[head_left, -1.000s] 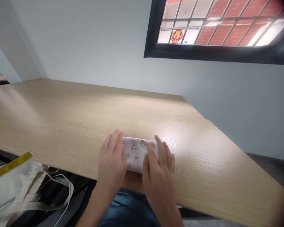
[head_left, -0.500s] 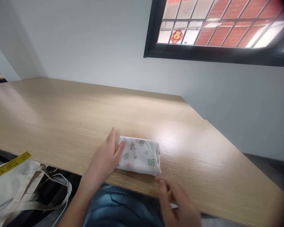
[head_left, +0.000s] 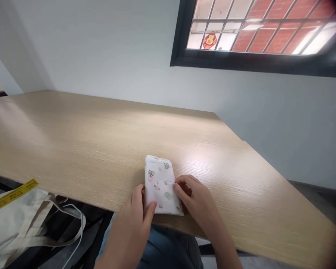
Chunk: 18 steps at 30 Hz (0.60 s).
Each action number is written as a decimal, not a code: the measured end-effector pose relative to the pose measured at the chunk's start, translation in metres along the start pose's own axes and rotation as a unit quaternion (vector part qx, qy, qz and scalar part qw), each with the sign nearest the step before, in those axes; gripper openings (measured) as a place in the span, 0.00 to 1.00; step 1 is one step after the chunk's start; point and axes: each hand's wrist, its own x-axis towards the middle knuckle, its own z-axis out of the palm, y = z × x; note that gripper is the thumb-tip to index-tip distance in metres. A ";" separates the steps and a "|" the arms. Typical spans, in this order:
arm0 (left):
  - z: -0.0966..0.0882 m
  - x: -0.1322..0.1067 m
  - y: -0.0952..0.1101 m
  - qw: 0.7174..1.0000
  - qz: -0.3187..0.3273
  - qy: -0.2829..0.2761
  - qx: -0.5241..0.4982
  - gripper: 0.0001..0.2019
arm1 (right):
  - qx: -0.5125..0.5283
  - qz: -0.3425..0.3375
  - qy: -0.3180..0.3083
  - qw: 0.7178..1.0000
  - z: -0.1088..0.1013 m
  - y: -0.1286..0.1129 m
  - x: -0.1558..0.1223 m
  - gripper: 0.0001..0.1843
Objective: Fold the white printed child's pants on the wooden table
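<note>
A small folded white cloth (head_left: 159, 179) printed with little cartoon animals lies near the front edge of the wooden table (head_left: 72, 142). Its long side now runs away from me. My left hand (head_left: 134, 220) holds its near left corner, thumb on top of the cloth. My right hand (head_left: 197, 200) pinches the cloth's right edge with curled fingers. Both hands rest at the table's front edge.
A cream canvas tote bag (head_left: 19, 220) with long straps and a yellow measuring tape (head_left: 11, 196) hangs below the table at the left. A white wall and a black-framed window (head_left: 257, 33) stand behind the table. My blue jeans show under the table edge.
The cloth has turned a quarter, from lying crosswise to lengthwise. My right hand came back from below the table edge and took the cloth's right side; my left hand slid to the near corner.
</note>
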 end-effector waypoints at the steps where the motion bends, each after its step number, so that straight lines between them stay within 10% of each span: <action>1: -0.001 0.000 -0.002 1.000 0.003 0.002 -0.023 0.20 | 0.013 0.012 -0.005 1.000 -0.003 0.000 0.000 0.10; 10: 0.002 0.030 0.024 0.999 0.048 0.020 0.016 0.16 | -0.002 -0.024 0.037 0.999 0.022 -0.005 -0.006 0.22; 13: 0.019 0.030 0.047 0.991 0.048 0.000 0.123 0.18 | -0.031 -0.004 0.070 0.997 0.020 0.008 -0.003 0.27; 18: 0.074 0.019 0.075 0.945 0.241 -0.046 0.216 0.23 | -0.008 0.066 0.106 0.992 -0.020 0.063 -0.038 0.30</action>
